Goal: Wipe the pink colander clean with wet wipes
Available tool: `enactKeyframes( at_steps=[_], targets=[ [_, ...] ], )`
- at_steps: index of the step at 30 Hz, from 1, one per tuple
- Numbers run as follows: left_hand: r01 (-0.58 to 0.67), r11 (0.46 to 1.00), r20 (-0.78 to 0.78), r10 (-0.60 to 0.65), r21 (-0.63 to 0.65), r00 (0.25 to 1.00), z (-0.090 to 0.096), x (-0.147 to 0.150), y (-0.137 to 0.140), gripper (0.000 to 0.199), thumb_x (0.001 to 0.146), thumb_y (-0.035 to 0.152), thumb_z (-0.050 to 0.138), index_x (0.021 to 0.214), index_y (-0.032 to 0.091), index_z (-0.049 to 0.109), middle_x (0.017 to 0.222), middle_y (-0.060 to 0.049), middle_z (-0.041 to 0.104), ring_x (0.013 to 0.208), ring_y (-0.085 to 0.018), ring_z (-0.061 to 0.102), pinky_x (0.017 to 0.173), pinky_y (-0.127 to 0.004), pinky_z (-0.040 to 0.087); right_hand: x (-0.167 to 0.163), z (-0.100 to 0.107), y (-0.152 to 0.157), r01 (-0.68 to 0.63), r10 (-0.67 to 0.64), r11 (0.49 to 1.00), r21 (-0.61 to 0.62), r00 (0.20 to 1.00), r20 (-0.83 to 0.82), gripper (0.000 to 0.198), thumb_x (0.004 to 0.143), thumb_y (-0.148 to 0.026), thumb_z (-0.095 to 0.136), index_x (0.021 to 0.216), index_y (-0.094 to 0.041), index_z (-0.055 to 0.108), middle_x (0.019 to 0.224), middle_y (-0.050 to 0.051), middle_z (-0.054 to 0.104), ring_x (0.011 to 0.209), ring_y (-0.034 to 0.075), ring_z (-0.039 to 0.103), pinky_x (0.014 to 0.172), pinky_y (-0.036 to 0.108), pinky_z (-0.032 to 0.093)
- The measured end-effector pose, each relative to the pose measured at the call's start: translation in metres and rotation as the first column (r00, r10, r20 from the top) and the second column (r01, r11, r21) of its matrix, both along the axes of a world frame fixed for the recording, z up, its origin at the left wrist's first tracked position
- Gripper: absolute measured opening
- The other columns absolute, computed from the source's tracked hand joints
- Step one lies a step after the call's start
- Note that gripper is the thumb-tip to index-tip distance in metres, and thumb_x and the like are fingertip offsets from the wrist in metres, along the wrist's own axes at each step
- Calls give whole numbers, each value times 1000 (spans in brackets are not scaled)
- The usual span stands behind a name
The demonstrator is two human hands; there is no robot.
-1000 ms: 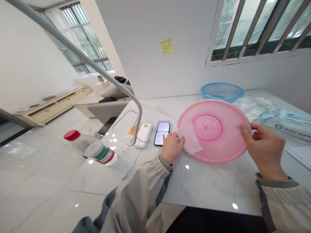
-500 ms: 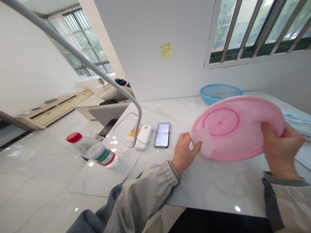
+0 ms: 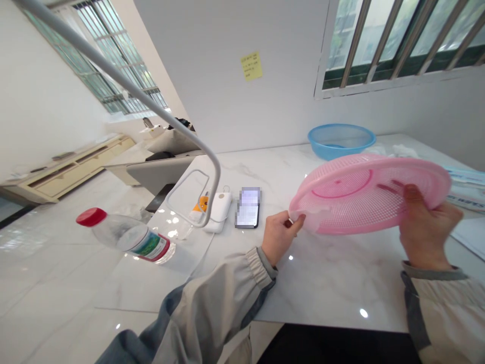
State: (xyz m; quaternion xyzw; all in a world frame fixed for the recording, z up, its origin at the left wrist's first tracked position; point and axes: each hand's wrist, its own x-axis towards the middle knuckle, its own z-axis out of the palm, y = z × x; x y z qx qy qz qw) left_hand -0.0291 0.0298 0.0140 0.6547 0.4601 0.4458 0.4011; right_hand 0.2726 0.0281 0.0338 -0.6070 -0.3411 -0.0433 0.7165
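Note:
A pink mesh basket (image 3: 352, 210), round with a darker ring in its base, is held tilted above the table. My right hand (image 3: 428, 230) grips its right side, thumb inside and fingers around the outside. At the left rim, my left hand (image 3: 279, 235) pinches a thin white wipe (image 3: 312, 218) between thumb and fingers. The wipe lies against the basket's rim and inner wall, so part of the rim is covered.
A blue basin (image 3: 341, 141) stands by the wall. Left are a phone (image 3: 249, 208), a white power bank (image 3: 220, 212), a bent grey-white stand (image 3: 212, 167) and a water bottle (image 3: 129, 237). A wipes packet (image 3: 466, 189) lies right, with crumpled white tissue (image 3: 405, 150) behind the basket.
The basket has tipped so its opening faces more upward and its near wall looks shallower. My left hand and the wipe have shifted to its left rim. The camera view has moved slightly.

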Motion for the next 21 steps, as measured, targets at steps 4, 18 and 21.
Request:
enactKeyframes(
  at_steps=[4,18,21],
  targets=[
    [102,978,81,-89,-182,993,0,1,-1,36,93,51,72,75,20,74,55,-1,68,51,-17,66,58,-28,54,-1,-3,1,15,-10,998,64,997,-79,34,72,-44,90,81,-11,85,73,5,68,68,22,65,66,39,54],
    [359,921,184,-331,-152,926,5,-1,-1,22,76,42,87,74,20,84,85,-12,84,91,-34,80,91,-47,65,-42,6,-3,-166,149,986,5,871,-469,47,70,-41,92,103,-7,84,105,16,82,97,26,77,86,37,63],
    [369,903,218,-323,-222,921,-2,0,-2,24,78,43,85,72,20,83,79,-12,82,84,-34,80,84,-45,66,-37,3,-3,-243,148,962,-126,850,-505,38,70,-35,89,98,-10,83,95,12,80,85,23,72,71,33,59]
  ],
)
